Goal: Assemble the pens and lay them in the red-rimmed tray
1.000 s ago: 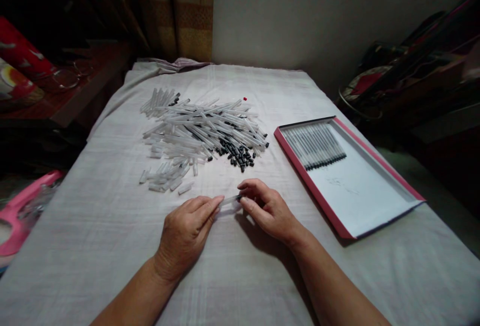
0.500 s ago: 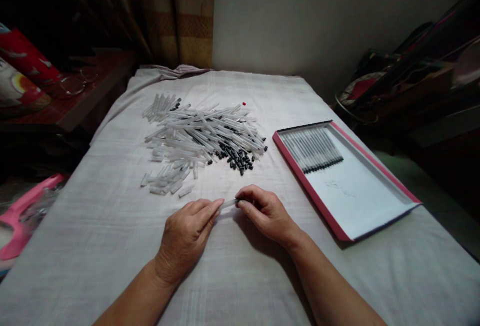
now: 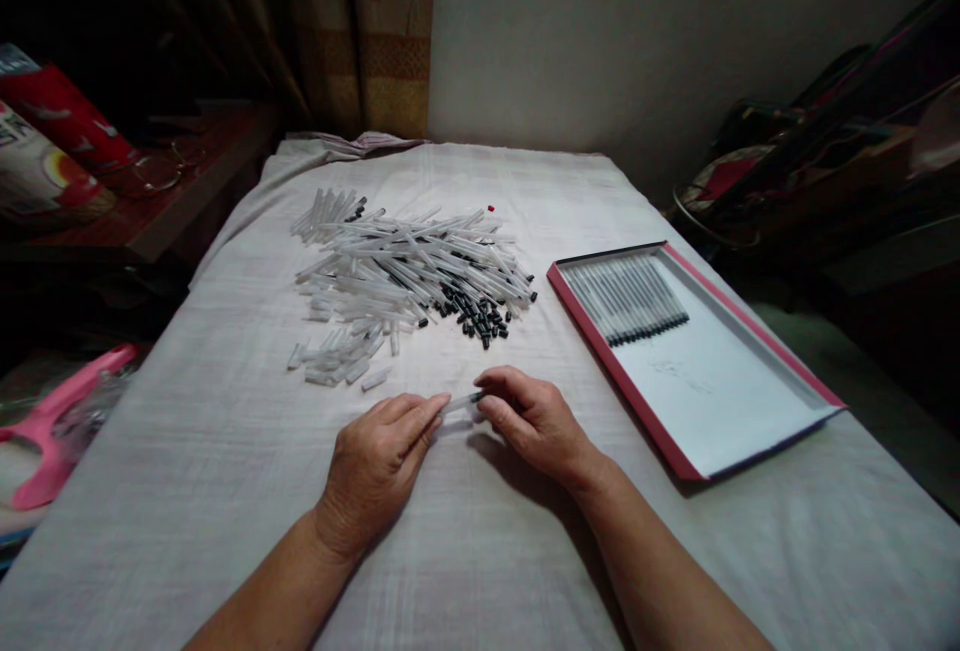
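My left hand (image 3: 382, 456) is closed around a clear plastic pen (image 3: 459, 402), and much of its barrel is hidden in the palm. The pen's black end points to the right. There, the thumb and forefinger of my right hand (image 3: 529, 421) are curled about the black tip in a loose pinch. Just beyond my hands lie a heap of small black plugs (image 3: 480, 316) and some short clear caps (image 3: 352, 356). Behind these spreads a large pile of translucent pen barrels (image 3: 405, 256), some with dark refills inside.
On the right, a shallow pink-edged box lid (image 3: 720, 401) holds a row of pens (image 3: 626, 301) with black ends. A small red piece (image 3: 491, 208) lies past the pile. At left are a pink plastic object (image 3: 67, 421) and a wooden side table (image 3: 225, 166).
The pen remains between both hands. My right fingers have loosened slightly and shifted a little right, so more of the black end shows. The view has moved slightly.
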The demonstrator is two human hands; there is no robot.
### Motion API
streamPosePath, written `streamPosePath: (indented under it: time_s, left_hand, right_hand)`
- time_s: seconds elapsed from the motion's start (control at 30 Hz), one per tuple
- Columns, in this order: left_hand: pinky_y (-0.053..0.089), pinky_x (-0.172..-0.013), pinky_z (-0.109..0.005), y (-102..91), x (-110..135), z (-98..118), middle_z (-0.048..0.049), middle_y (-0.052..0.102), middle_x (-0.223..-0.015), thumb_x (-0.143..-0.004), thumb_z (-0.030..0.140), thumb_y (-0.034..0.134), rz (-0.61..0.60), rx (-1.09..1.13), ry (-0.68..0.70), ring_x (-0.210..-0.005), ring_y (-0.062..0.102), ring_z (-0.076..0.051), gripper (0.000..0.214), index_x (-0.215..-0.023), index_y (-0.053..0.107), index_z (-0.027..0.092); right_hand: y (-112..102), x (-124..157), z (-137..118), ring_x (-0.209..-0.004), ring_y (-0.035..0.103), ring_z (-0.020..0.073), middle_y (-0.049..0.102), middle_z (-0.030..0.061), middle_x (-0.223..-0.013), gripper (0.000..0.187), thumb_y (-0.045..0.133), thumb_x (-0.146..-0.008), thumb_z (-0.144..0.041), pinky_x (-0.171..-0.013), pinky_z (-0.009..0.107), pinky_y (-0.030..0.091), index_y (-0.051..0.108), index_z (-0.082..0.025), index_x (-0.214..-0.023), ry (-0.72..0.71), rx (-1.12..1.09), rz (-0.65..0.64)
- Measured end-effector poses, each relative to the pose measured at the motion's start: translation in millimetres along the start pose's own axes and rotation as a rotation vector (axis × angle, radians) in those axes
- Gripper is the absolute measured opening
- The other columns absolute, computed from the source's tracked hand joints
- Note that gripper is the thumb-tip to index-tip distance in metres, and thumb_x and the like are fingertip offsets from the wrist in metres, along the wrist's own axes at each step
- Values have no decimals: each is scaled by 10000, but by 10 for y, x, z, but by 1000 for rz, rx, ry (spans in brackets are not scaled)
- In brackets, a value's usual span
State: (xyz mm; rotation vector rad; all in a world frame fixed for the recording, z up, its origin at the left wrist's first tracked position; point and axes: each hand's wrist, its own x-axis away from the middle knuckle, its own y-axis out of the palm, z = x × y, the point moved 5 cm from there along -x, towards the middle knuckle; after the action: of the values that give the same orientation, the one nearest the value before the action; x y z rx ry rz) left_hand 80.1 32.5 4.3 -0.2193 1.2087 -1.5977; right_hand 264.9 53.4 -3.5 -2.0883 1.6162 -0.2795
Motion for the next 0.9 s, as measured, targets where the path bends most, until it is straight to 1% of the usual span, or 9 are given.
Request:
streamPosePath:
  time_s: [0.07, 0.1, 0.17, 0.2, 0.37, 0.5, 0.67, 0.77, 0.9]
  left_hand:
    - [560, -761, -262, 2, 1, 2, -60, 728, -962, -965, 255, 494, -1, 2, 5, -827, 683, -158, 281, -1176, 674, 209]
    - [560, -758, -261, 0, 1, 3, -60, 728, -960, -965, 256, 493, 1, 4, 7, -825, 683, -157, 280, -1173, 675, 208]
    - [559, -747, -257, -2, 2, 2, -60, 728, -954, -963, 257, 497, 8, 8, 6, -820, 683, -156, 278, -1169, 677, 209]
    - [558, -745, -255, -1, 2, 0, -59, 727, -952, -961, 254, 501, 7, 8, 2, -820, 682, -155, 278, -1171, 676, 211]
    - [553, -749, -258, 6, 8, -4, -58, 723, -942, -958, 246, 507, -5, 2, 2, -821, 676, -157, 275, -1173, 673, 198]
    - [553, -746, -261, 5, 8, 7, -57, 723, -938, -964, 261, 497, -1, -8, 7, -812, 675, -157, 277, -1167, 677, 206]
    - [556, -745, -256, -14, -14, 26, -54, 724, -928, -961, 260, 497, 4, 9, 6, -802, 675, -152, 279, -1166, 681, 214]
    - [552, -733, -246, -28, -18, 30, -50, 729, -935, -956, 253, 509, 16, 24, 26, -809, 679, -150, 271, -1163, 681, 221]
    - [537, -732, -259, -56, -14, 22, -42, 735, -943, -955, 256, 522, 47, -24, 60, -815, 670, -155, 257, -1156, 681, 231]
  right_hand:
    - [-11, 1, 1, -639, 592, 109, 677, 8, -812, 176, 573, -870, -228, -599, 216, 460, 600, -198, -1041, -1, -14, 9]
    - [-18, 1, -4, -648, 594, 110, 676, 8, -813, 158, 574, -866, -219, -609, 218, 464, 603, -200, -1020, -12, -11, 15]
    - [-27, 0, -20, -662, 596, 117, 662, 4, -761, 68, 552, -881, -221, -642, 230, 469, 614, -200, -898, -37, 9, 22]
    - [-30, -1, -23, -658, 595, 118, 655, 2, -735, 82, 543, -890, -232, -648, 234, 468, 613, -199, -863, -38, 16, 25]
    - [-15, 3, -27, -642, 595, 112, 673, 3, -788, 142, 579, -868, -231, -621, 225, 466, 613, -201, -1002, -22, -7, 2]
    - [-12, -1, -37, -683, 611, 122, 670, 8, -759, 94, 541, -895, -229, -666, 237, 475, 628, -197, -883, -55, 24, 10]
    - [-21, -8, -37, -667, 618, 122, 699, 15, -787, 111, 590, -868, -230, -645, 233, 480, 647, -192, -956, -70, 17, 12]
    - [-35, -7, -57, -676, 623, 131, 713, 24, -780, 86, 588, -869, -214, -663, 250, 483, 671, -192, -880, -91, 18, 31]
    - [-9, -3, -47, -656, 628, 133, 712, 17, -749, 94, 596, -864, -227, -645, 251, 482, 682, -195, -841, -52, -19, 27]
